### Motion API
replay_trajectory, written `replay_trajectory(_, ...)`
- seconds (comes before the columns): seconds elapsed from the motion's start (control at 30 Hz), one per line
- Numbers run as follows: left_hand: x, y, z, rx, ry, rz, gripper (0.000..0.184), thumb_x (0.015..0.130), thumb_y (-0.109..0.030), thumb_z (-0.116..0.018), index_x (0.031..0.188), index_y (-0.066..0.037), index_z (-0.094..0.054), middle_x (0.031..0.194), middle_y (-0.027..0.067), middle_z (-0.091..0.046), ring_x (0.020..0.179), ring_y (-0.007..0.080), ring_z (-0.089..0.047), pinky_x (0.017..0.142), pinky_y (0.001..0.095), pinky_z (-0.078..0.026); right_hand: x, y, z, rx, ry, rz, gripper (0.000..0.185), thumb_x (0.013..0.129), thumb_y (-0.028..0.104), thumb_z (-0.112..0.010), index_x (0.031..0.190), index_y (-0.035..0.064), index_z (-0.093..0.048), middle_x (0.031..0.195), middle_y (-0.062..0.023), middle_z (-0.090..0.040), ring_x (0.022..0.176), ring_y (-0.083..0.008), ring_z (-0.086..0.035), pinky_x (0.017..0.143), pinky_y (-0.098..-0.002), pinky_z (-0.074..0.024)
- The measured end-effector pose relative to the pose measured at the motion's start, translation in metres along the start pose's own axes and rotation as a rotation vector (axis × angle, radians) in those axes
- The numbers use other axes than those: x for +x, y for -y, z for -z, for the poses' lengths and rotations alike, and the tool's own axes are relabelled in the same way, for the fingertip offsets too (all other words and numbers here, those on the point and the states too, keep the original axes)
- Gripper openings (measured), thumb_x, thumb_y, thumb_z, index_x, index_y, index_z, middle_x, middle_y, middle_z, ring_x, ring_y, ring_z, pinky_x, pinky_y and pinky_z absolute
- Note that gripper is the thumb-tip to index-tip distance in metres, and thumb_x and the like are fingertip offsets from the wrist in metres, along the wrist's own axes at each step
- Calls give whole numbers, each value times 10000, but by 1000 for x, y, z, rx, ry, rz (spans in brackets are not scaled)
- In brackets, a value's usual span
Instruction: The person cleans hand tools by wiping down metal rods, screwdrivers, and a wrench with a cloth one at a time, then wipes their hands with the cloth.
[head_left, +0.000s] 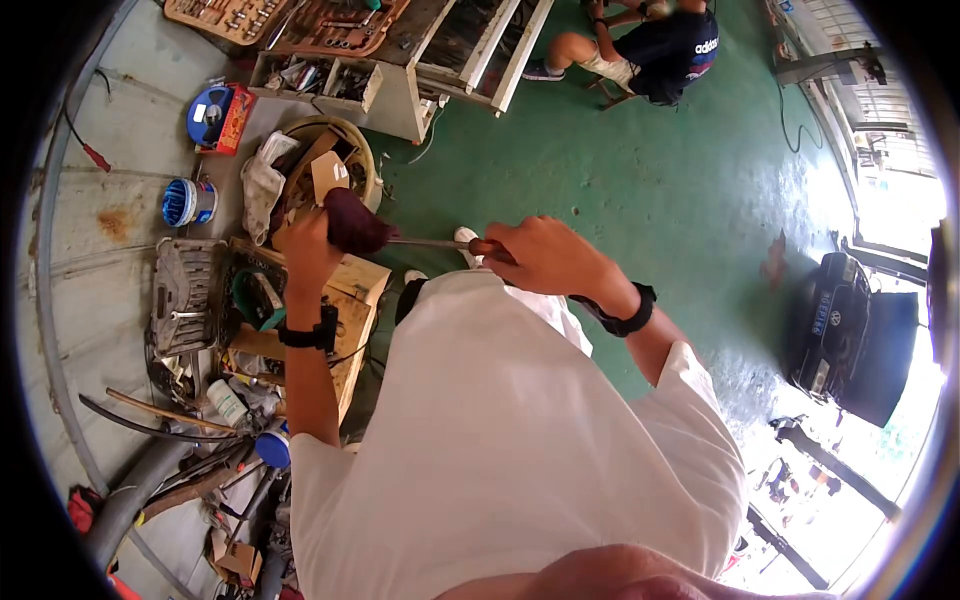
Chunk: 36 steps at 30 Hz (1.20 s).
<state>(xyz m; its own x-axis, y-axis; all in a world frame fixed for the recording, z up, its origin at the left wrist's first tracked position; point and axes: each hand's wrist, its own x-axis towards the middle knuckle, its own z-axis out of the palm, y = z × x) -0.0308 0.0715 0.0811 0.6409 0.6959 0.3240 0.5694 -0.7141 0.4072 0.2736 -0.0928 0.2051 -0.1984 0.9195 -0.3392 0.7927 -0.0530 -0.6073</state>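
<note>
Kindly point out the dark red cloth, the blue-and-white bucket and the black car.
Dark red cloth (358, 224), head view: its bunched middle.
Blue-and-white bucket (204, 203), head view: its outer wall.
Black car (836, 320), head view: panel beside number plate.

Wood bench (362, 284) is sitting by grip of L hand (312, 240), w/ green tub (258, 300) resting on it. Up past grip, metal cabinet (402, 100) is holding tool trays (345, 38).

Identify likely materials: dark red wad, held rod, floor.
Dark red wad: probably cloth; matte, softly bunched.
Rod: likely metal; thin, straight, greyish.
Floor: smooth green coating, maybe paint or epoxy; glossy where light reflects. Base material can't be told.
</note>
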Motion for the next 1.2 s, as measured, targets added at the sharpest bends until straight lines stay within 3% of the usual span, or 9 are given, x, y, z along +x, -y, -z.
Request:
replay_trajectory(0.27, 35, -70, -22, -125, 29, -146, 248, 633, -114, -748, 757, -26, -553, 744, 138, -589, 715, 361, -620, 618, 427, -498, 29, -1, -48, 123, -210, 82, 212, 894, 234, -643, 937, 28, -615, 656, -190, -614, 601, -404, -602, 554, -469, -465)
replay_trajectory(0.5, 15, -55, -16, -86, 5, -206, 307, 593, -138, -777, 835, -23, -627, 812, 116, -646, 744, 320, -655, 626, 385, -524, 15, 8, -25, 108, -39, 27, 231, 904, 261, -633, 963, 39, -626, 726, -188, -661, 671, -398, -640, 621, -484, -510)
replay_trajectory(0.7, -24, 17, 10, -15, -62, -52, 368, 613, -113, -785, 958, -47, -673, 880, 137, -679, 749, 329, -666, 632, 387, -528, -28, -12, 40, 83, 134, 2, 269, 940, 307, -615, 986, 42, -617, 770, -139, -677, 695, -354, -641, 626, -427, -489)
replay_trajectory(0.8, -42, 45, 21, -60, -56, 229, 383, 695, -121, -780, 1054, -37, -675, 883, 128, -694, 729, 295, -672, 638, 377, -530, -52, -26, 61, 120, 98, -34, 263, 933, 288, -639, 981, 30, -621, 747, -151, -662, 663, -352, -630, 592, -407, -469)
replay_trajectory(0.9, -47, 52, 36, -280, -287, 496, 158, 826, -50, -724, 974, -40, -672, 830, 121, -690, 561, 242, -587, 535, 395, -483, -60, -35, 63, 128, 14, -116, 243, 927, 256, -662, 962, 19, -620, 720, -157, -642, 628, -343, -598, 574, -399, -443)
replay_trajectory(0.93, -30, 31, 56, -928, -333, 774, 146, 872, -61, -679, 1017, -40, -679, 876, 107, -695, 623, 214, -609, 578, 383, -502, -57, -34, 58, 144, -64, -174, 236, 929, 242, -666, 946, 13, -610, 690, -144, -603, 596, -300, -560, 566, -384, -428)
replay_trajectory(1.0, -15, 6, 54, -1579, -355, 1031, 153, 919, -73, -635, 1059, -40, -686, 922, 93, -699, 684, 186, -630, 622, 370, -522, -48, -33, 42, 173, -139, -235, 232, 931, 229, -670, 930, 7, -600, 660, -131, -564, 564, -258, -522, 558, -370, -412)
replay_trajectory(1.13, 18, -39, 27, -1184, -319, 487, 220, 906, -115, -673, 1113, -43, -648, 999, 38, -668, 903, 131, -613, 752, 281, -498, -13, -25, 4, 474, -266, -72, 225, 942, 191, -663, 918, -5, -557, 643, -89, -433, 580, -148, -389, 546, -333, -379)
replay_trajectory(1.2, 23, -60, -1, -1410, -392, 476, 191, 909, -159, -684, 1066, -56, -649, 978, 24, -661, 891, 146, -612, 751, 282, -493, 3, -17, -13, 566, -290, 2, 219, 939, 175, -666, 918, -9, -549, 646, -77, -403, 595, -126, -364, 544, -321, -372)
